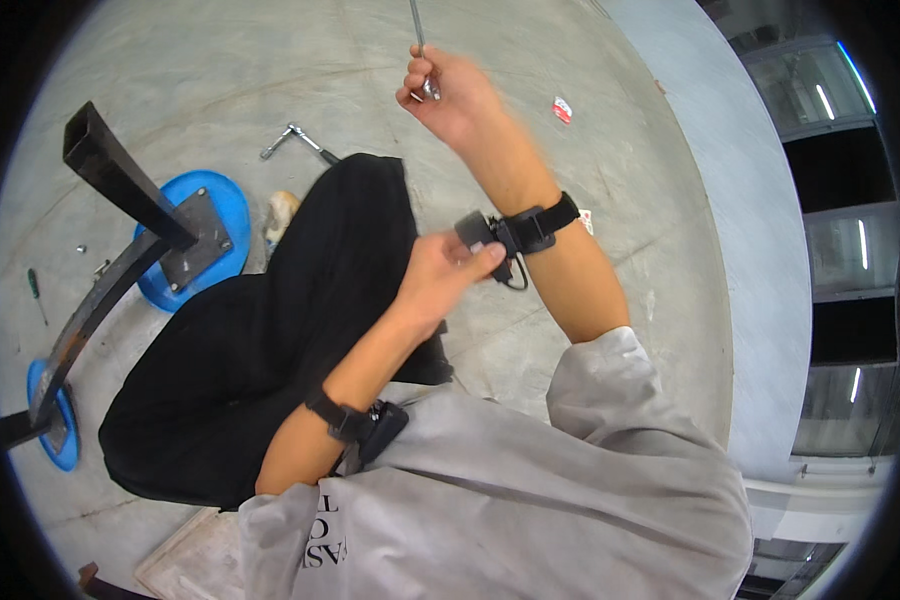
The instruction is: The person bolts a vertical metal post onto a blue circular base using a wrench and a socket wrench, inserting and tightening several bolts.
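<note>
Tool (417,25), slim, metal, gripped in right hand (455,95), long axis running away to top edge. Left hand (435,275) well below it, at right-wrist device (530,230); blurred, cannot tell its grip. Floor count: one ratchet (315,147), one screwdriver (34,284), two blue discs (218,188).

Light is even — left hand (438,275) slightly blurred, rim darkened.
</note>
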`<state>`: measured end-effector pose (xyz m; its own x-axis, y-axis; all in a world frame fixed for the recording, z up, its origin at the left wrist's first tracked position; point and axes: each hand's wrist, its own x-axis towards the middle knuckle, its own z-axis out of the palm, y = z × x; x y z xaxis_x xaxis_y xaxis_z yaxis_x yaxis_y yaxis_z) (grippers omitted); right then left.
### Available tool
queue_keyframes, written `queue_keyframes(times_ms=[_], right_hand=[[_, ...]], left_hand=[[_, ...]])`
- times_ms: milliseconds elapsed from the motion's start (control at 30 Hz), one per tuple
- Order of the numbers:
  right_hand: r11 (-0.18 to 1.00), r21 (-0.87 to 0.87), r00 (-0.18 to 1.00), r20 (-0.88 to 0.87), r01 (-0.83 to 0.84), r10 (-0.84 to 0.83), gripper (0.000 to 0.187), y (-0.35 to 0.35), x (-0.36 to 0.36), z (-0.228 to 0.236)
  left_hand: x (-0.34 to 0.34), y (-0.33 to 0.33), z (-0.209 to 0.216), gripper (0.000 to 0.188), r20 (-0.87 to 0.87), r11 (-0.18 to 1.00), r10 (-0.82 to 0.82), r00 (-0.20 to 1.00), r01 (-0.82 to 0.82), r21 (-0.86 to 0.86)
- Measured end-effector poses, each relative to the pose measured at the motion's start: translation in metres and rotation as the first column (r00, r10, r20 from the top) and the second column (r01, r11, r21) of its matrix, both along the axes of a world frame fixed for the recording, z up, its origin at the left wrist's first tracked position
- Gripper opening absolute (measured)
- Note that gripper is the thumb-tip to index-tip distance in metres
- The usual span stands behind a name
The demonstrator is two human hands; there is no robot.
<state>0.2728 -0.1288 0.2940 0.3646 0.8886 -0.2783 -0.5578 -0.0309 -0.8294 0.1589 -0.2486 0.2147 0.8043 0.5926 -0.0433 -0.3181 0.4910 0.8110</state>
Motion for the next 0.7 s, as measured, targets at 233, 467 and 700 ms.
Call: queue_keyframes(times_ms=[233,467,700], right_hand=[[0.928,0.297,-0.108,0.939,-0.226,-0.327,0.016,0.047,-0.067,-0.061],[0.855,-0.006,-0.491,0.821,-0.519,-0.293,0.013,0.083,-0.125,-0.116],[0.807,-0.241,-0.634,0.747,-0.539,-0.2,0.01,0.102,-0.146,-0.158]], left_hand=[[-0.051,0.012,-0.015,0.027,-0.126,0.983,0.073,0.989,-0.093,-0.159],[-0.115,0.069,0.01,0.015,-0.518,0.801,0.522,0.678,-0.181,0.57],[-0.088,0.126,0.019,0.02,-0.314,0.433,0.684,0.658,-0.02,0.901]])
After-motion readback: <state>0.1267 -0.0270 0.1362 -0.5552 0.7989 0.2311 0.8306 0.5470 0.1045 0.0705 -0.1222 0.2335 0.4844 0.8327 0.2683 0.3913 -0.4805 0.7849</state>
